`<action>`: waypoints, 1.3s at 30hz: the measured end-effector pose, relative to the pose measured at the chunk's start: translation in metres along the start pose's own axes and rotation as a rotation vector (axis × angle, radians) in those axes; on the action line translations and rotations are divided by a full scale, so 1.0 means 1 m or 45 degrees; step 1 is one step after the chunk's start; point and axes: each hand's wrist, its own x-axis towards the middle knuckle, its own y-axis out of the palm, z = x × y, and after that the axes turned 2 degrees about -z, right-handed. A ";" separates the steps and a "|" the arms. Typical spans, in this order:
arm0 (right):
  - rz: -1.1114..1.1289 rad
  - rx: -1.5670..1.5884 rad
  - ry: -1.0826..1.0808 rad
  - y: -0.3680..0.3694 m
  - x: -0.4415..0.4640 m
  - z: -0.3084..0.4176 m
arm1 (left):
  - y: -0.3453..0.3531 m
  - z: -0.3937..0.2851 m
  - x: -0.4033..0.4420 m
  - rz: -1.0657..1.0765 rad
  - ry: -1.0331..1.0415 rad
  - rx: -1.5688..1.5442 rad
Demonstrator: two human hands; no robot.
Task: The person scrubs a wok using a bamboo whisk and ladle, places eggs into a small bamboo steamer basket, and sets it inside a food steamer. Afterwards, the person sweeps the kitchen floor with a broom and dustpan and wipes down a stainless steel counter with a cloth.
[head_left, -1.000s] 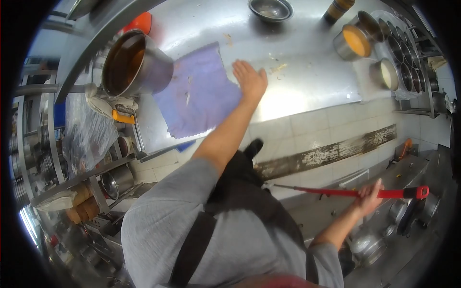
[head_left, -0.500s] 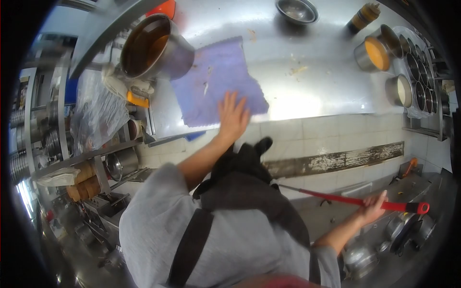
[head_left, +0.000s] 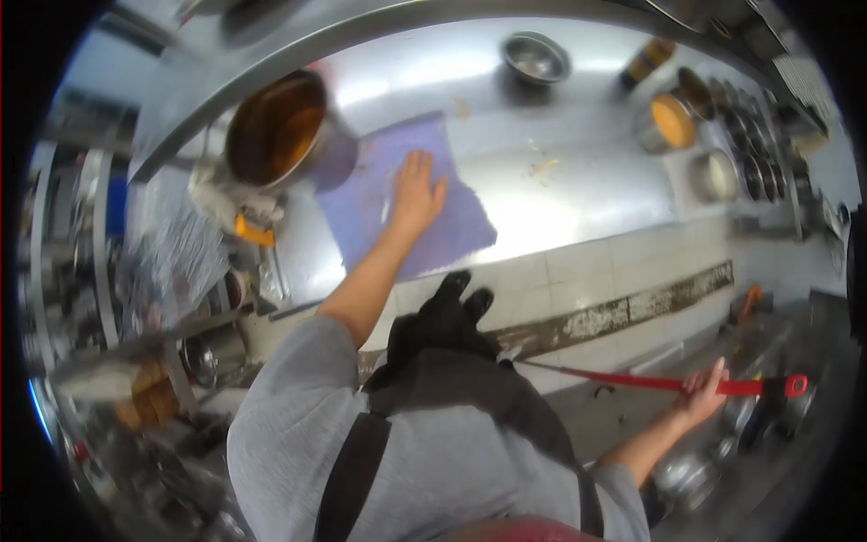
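My left hand point(head_left: 417, 194) lies on a purple cloth point(head_left: 366, 217) spread over the steel counter point(head_left: 578, 117). Its fingers are stretched out flat. Just beyond it to the left, a large metal pot point(head_left: 339, 158) of brown liquid stands beside the cloth. Down at the right, my right hand point(head_left: 700, 397) is closed around the red handle of a long pole point(head_left: 632, 382). The pole narrows into a thin grey shaft running left toward my apron, where its far end is hidden.
A metal bowl point(head_left: 536, 59) stands at the back of the counter. At the right are a sauce bottle point(head_left: 647, 63), a container of orange sauce point(head_left: 670, 124), a white-filled container point(head_left: 718, 176) and several tins point(head_left: 754, 135). Food scraps point(head_left: 544, 168) lie mid-counter. Plastic wrap point(head_left: 181, 271) hangs left.
My left hand has moved forward and slightly left over the cloth. My view has shifted, showing more shelf edge above. The right hand keeps its grip on the pole.
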 end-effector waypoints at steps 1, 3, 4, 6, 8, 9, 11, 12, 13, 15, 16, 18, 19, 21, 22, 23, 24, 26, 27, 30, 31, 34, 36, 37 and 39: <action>-0.015 -0.017 -0.036 0.005 -0.006 0.009 | 0.006 0.001 0.005 0.038 0.038 -0.054; -0.042 -0.018 -0.088 0.003 -0.021 0.026 | 0.012 0.007 0.016 0.091 0.031 -0.136; -0.044 0.017 -0.116 0.001 -0.026 0.032 | 0.023 0.015 0.013 0.238 0.019 -0.084; -0.100 0.022 -0.163 -0.012 -0.038 0.043 | 0.029 0.007 -0.005 0.451 0.069 0.126; -0.213 0.016 -0.200 -0.031 -0.050 0.051 | 0.024 -0.006 -0.010 0.495 0.165 0.265; -0.243 0.027 -0.216 -0.036 -0.055 0.055 | 0.027 -0.005 -0.012 0.445 0.102 0.210; -0.376 -0.048 -0.271 -0.047 -0.070 0.063 | 0.037 -0.002 -0.008 0.390 0.050 0.150; -0.387 -0.041 -0.279 -0.052 -0.077 0.064 | 0.043 -0.001 -0.005 0.390 0.107 0.043; -0.456 -0.070 -0.329 -0.055 -0.081 0.063 | 0.045 -0.001 -0.001 0.385 0.158 -0.059; -0.548 -0.131 -0.368 -0.060 -0.087 0.051 | 0.046 -0.009 0.013 0.542 0.198 -0.120; -0.600 -0.143 -0.350 -0.063 -0.089 0.046 | 0.044 -0.014 0.017 0.719 0.235 -0.185; -0.637 -0.119 -0.358 -0.064 -0.088 0.040 | 0.036 -0.033 0.028 0.880 0.362 -0.208; -0.600 -0.059 -0.390 -0.071 -0.083 0.034 | 0.034 -0.041 0.029 0.858 0.400 -0.222; -0.643 -0.086 -0.391 -0.061 -0.079 0.034 | 0.024 -0.055 0.024 0.895 0.430 -0.194; -0.605 -0.077 -0.416 -0.067 -0.076 0.030 | 0.018 -0.063 0.022 0.893 0.406 -0.266; -0.636 -0.074 -0.419 -0.069 -0.076 0.027 | 0.014 -0.064 0.015 0.883 0.379 -0.337; -0.670 -0.057 -0.437 -0.069 -0.071 0.023 | 0.014 -0.058 0.006 0.906 0.373 -0.293; -0.644 0.036 -0.431 -0.082 -0.067 0.011 | 0.010 -0.045 -0.012 0.856 0.484 -0.117; -0.670 0.029 -0.457 -0.082 -0.067 0.007 | 0.010 -0.040 -0.017 0.868 0.480 -0.081; -0.608 0.047 -0.553 -0.082 -0.066 0.002 | 0.003 -0.031 -0.026 0.804 0.403 -0.051; -0.589 0.067 -0.541 -0.081 -0.066 0.001 | 0.001 -0.033 -0.026 0.801 0.379 -0.075; -0.564 0.007 -0.549 -0.064 -0.055 0.002 | -0.002 -0.034 -0.034 0.800 0.280 -0.105; -0.517 -0.028 -0.479 -0.059 -0.041 -0.002 | -0.006 -0.032 -0.034 0.799 0.247 -0.147; -0.578 -0.077 -0.436 -0.054 -0.029 -0.005 | -0.007 -0.031 -0.040 0.777 0.271 -0.144; -0.713 -0.182 -0.269 -0.040 -0.011 -0.001 | -0.002 -0.032 -0.055 0.759 0.290 -0.160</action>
